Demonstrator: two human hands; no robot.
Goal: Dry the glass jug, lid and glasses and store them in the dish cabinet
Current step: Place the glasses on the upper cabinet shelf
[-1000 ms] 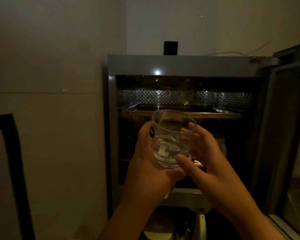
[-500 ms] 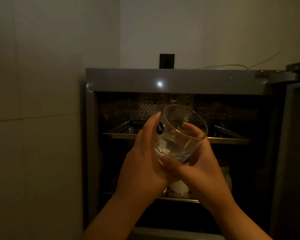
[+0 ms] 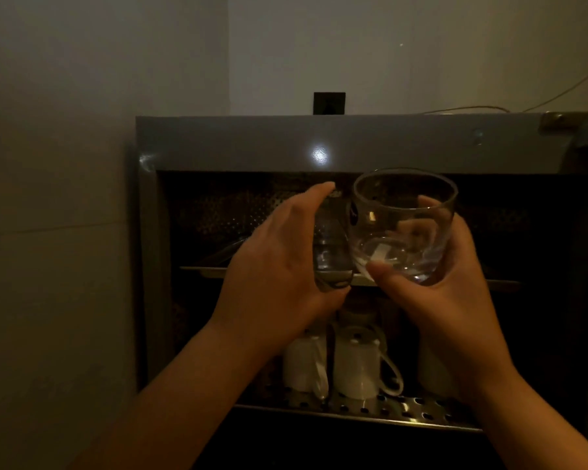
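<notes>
1. Where the open dish cabinet [image 3: 224, 144] fills the view, the right hand [image 3: 455, 293] grips an upright clear glass [image 3: 403, 228] in front of the upper shelf [image 3: 204, 271], thumb across its base, fingers curled behind.
2. Left hand [image 3: 279, 266]: fingers curled round a second glass [image 3: 330, 245], dim and partly hidden, just beside the first.
3. Lower perforated shelf [image 3: 404, 410]: white mugs [image 3: 353, 364], upside down.
</notes>
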